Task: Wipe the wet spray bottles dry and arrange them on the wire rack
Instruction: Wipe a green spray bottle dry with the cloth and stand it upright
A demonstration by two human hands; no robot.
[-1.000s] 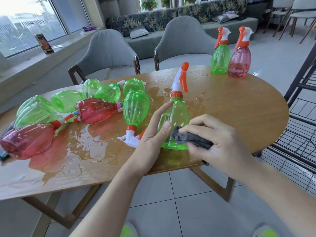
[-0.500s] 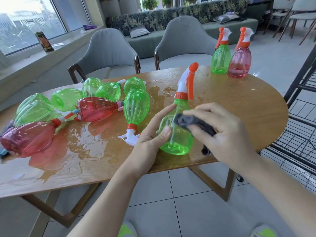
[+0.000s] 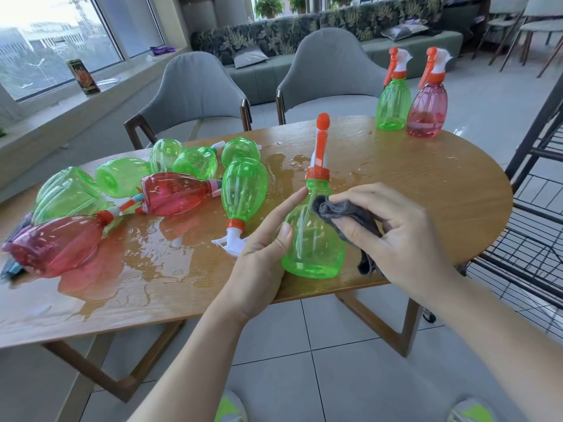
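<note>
A green spray bottle [image 3: 310, 245] with an orange and white trigger head stands upright near the front edge of the wooden table [image 3: 426, 184]. My left hand [image 3: 268, 251] holds its left side, thumb on the body and forefinger up at the shoulder. My right hand [image 3: 393, 236] grips a dark grey cloth [image 3: 338, 210] and presses it on the bottle's upper right side. Several green and red bottles [image 3: 170, 193] lie on their sides in a puddle at the left. A green bottle [image 3: 392, 102] and a pink bottle [image 3: 428, 108] stand upright at the far right of the table.
A black wire rack [image 3: 536, 226] stands to the right of the table. Two grey chairs [image 3: 329, 74] sit behind it, with a sofa beyond them. Water [image 3: 158, 257] covers the left half of the tabletop. A window ledge runs along the left wall.
The bottle has turned in my left hand, so its trigger now points away from me. My right hand moved the cloth up from the bottle's base to its shoulder.
</note>
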